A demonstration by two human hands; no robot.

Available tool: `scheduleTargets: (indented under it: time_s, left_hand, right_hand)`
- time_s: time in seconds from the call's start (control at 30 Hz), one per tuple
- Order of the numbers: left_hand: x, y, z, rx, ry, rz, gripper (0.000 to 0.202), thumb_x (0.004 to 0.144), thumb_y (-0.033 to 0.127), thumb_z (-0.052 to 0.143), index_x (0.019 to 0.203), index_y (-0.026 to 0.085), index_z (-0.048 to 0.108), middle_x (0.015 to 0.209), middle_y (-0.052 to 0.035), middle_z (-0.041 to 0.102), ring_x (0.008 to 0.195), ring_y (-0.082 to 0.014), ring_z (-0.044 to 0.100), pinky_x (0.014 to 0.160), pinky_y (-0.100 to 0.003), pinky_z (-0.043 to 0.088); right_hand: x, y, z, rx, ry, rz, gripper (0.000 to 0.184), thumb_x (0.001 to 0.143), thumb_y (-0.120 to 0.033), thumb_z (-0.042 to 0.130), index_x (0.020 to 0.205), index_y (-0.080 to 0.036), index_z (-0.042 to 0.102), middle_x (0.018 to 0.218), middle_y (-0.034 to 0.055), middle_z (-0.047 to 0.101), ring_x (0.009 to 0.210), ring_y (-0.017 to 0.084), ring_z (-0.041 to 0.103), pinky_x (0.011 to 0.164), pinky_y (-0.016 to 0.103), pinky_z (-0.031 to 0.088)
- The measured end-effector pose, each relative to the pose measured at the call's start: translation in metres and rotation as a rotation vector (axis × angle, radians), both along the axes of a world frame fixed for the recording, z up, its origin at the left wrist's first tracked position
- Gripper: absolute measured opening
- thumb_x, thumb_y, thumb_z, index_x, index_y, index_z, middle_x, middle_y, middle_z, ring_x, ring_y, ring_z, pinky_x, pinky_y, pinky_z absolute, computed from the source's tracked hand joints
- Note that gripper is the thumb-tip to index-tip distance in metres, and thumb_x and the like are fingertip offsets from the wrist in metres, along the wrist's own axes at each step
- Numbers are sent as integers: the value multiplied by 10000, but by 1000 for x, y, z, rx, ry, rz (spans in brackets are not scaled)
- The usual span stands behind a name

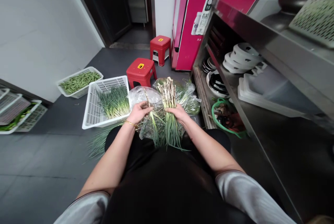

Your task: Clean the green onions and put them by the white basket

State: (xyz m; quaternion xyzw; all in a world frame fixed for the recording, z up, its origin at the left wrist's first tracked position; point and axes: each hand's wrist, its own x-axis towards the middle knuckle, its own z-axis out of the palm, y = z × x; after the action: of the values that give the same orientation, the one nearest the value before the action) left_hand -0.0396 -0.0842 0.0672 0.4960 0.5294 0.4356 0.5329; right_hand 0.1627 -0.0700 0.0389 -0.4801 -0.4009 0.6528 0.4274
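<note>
A thick bunch of scallions (168,95), pale dirty root ends up and green leaves hanging down, is gripped by my right hand (179,113). Beside it my left hand (141,112) pinches a single scallion (153,119) whose root end also points up. Beneath and beyond both hands lie clear plastic bags (144,94) and loose plant scraps. To the left stands a white perforated basket (91,103) with cleaner scallions (114,102) lined up in it. Long green leaves (100,142) spread on the floor near my left knee.
Red stools (141,70) stand ahead, before a pink fridge (216,15). Green pods fill a smaller basket (80,81) at left. A metal shelf (235,77) with stacked dishes runs along the right. Below it sits a green-rimmed basket (227,117) with scraps.
</note>
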Motion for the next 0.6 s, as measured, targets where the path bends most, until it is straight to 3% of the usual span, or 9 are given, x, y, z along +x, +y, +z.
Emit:
scheduleTargets:
  time_s: [0.17, 0.3, 0.47, 0.6]
  left_hand:
    - [-37, -1, 23, 179, 83, 221, 293, 658, 380, 710, 777, 169, 545, 580, 43, 514, 490, -82, 479, 434, -199, 392]
    - [-38, -5, 25, 144, 81, 189, 344, 657, 417, 714, 805, 174, 521, 555, 39, 532, 480, -111, 542, 425, -214, 402]
    - [10, -3, 3, 74, -20, 88, 431, 600, 440, 759, 849, 162, 544, 647, 15, 601, 427, -95, 532, 424, -232, 426]
    - [17, -3, 3, 35, -49, -41, 546, 563, 353, 797, 1008, 150, 555, 642, 33, 591, 466, -104, 550, 463, -244, 472]
  right_hand:
    - [37, 8, 11, 96, -71, -146, 351, 478, -285, 776, 760, -161, 608, 603, -12, 623, 530, 146, 553, 566, 299, 470]
    - [52, 12, 23, 125, -138, -275, 338, 454, -276, 787, 710, -150, 605, 574, -14, 603, 496, 132, 517, 538, 296, 440]
    - [-1, -6, 34, 164, -116, 78, 312, 496, -255, 765, 765, -159, 640, 629, -25, 629, 546, 129, 547, 600, 291, 474]
    - [-17, -7, 29, 186, -175, 125, 247, 496, -216, 741, 706, -155, 626, 621, -45, 611, 560, 109, 538, 601, 259, 469]
